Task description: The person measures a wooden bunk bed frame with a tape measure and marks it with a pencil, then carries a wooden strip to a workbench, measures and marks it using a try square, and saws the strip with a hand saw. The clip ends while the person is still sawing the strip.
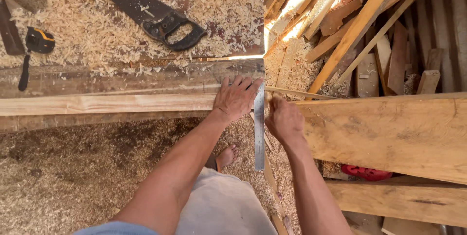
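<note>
Left hand (237,99) lies flat, fingers spread, pinning the ruler (259,128) on the plank (107,103); right hand (283,119) is curled shut, contents hidden.

shiny metal ruler (259,128), pale rough-sawn wooden plank (107,103), black plastic saw handle (176,31)

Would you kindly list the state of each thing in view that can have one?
Left hand: flat on the plank, fingers spread.
Right hand: closed by the ruler; what it holds is unclear.
Steel ruler: lying across the plank end.
Pale plank: lying flat on the bench.
Handsaw: resting on shavings, untouched.
Tape measure: lying on shavings.
</note>
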